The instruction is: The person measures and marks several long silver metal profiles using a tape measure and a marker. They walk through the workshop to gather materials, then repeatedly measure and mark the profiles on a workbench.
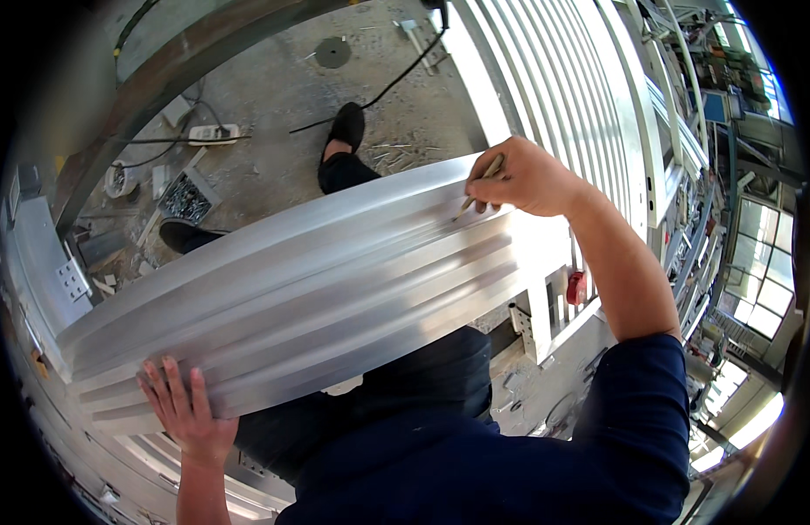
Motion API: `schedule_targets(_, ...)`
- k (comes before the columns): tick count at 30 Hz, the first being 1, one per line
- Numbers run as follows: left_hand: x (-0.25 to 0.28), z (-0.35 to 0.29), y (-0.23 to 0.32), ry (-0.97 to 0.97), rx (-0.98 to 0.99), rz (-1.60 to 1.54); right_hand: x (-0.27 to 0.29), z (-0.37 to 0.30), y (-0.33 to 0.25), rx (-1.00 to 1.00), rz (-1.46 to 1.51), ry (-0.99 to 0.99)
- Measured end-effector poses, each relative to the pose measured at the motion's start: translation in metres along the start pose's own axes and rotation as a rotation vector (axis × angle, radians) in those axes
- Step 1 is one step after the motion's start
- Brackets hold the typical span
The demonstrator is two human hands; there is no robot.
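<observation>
A long, ribbed silver metal panel point(309, 276) stretches across in front of my body, from the lower left to the upper right. On its near left end my left hand point(191, 416) lies flat with the fingers spread, holding nothing. My right hand point(532, 179) is over the panel's far right part, its fingers closed around a slim tan pencil point(493, 166). The pencil slants down to the left, its tip at or just above the panel's surface; whether it touches I cannot tell.
Slatted bright metal framing point(589, 96) stands at the right, with a red object point(576, 287) by its lower part. On the floor beyond the panel are a white power strip point(213, 135), a box of small metal parts point(188, 199), a dark disc point(332, 52) and a black cable point(405, 74).
</observation>
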State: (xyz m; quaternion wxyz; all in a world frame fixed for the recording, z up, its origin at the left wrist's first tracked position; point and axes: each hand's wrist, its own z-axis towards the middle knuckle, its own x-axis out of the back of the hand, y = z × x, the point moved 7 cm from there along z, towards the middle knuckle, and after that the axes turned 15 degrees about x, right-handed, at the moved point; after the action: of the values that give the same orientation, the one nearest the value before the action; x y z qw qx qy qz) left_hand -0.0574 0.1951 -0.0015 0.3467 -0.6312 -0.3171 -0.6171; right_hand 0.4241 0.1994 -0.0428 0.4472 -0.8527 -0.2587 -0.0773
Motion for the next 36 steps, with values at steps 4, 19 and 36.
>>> schedule_targets(4, 0.002, 0.001, 0.001, 0.013, -0.013, -0.013, 0.066, -0.030, 0.063, -0.104, -0.077, 0.098)
schedule_targets(19, 0.012, 0.009, 0.019, -0.026, 0.060, 0.019, 0.121, -0.145, 0.096, 0.142, 0.035, 0.776)
schedule_targets(36, 0.068, -0.194, -0.015, -0.045, 0.292, -0.065, 0.031, -0.307, 0.089, 0.471, 0.325, 1.137)
